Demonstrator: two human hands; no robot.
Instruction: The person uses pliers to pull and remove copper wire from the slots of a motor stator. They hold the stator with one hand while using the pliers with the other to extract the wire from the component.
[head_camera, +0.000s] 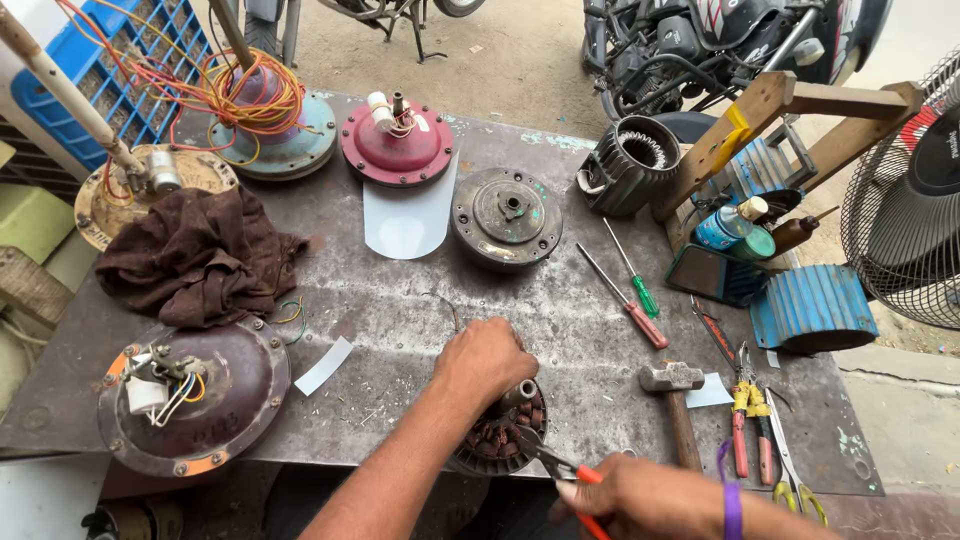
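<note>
Right hand at near edge, fingers closed round orange-handled pliers, tips at copper windings of motor stator on worktop. Left hand clamps stator top. Risk: pliers slip, nick winding or left fingers; hammer close right.

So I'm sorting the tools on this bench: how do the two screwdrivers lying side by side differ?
The green-handled screwdriver looks shorter and slimmer, while the red-handled screwdriver is longer with a thicker handle. The green one lies farther from the person, nearer the grey motor housing; the red one lies nearer the hammer. Both rest flat on the metal table, untouched, roughly parallel, handles pointing lower right.
</note>
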